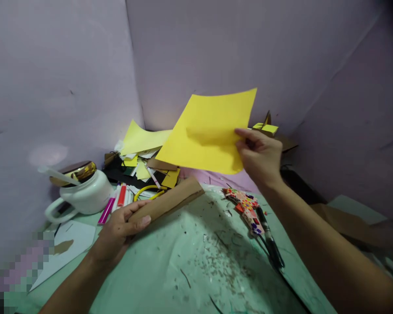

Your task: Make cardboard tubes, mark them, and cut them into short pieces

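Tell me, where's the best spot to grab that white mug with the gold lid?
Probably by the handle. The white mug stands upright, and its loop handle sticks out to the left with open space around it. Come in from the left and hook your fingers through. The right side is crowded by markers, and a spoon lies across the gold lid.

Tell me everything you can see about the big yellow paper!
The yellow paper is one plain, bright sheet, thin like craft paper, with straight edges and sharp corners. It is lifted off the table and tilted, one corner pointing up toward the purple wall. The right hand pinches its right edge, and its fingers cast a soft shadow on it. Nothing else touches it.
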`<state>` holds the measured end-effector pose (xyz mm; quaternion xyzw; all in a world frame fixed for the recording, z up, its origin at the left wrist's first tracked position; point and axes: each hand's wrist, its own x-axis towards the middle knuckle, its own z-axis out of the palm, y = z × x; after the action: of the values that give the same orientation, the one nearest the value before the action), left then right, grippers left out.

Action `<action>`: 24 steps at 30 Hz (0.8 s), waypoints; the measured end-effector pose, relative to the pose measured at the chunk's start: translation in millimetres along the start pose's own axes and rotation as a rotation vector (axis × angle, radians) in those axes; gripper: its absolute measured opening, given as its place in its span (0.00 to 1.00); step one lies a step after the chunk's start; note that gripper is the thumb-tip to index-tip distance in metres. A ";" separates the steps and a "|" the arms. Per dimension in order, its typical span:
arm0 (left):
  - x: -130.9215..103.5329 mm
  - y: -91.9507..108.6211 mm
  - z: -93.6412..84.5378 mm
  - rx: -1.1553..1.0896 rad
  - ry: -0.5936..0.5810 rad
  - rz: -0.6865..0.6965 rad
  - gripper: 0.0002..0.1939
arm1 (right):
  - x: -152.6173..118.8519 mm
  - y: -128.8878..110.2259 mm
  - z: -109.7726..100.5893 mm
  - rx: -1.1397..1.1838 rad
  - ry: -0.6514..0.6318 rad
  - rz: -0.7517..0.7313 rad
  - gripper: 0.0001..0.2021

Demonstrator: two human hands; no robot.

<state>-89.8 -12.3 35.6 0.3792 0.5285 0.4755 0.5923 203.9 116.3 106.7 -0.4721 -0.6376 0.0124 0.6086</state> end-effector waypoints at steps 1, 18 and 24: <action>-0.4 -0.4 -0.2 0.006 -0.005 -0.009 0.32 | 7.2 3.9 14.0 0.025 -0.002 -0.015 0.17; -7.5 6.0 5.5 0.400 -0.060 0.069 0.27 | -35.5 -9.0 39.9 -0.001 -0.534 0.228 0.13; -0.9 9.1 16.0 0.577 -0.282 0.158 0.27 | -104.7 -50.1 -50.5 0.333 -0.929 0.803 0.34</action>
<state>-75.5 -9.9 47.0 0.6331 0.5231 0.2935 0.4892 194.7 -4.3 69.2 -0.5188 -0.5980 0.5421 0.2818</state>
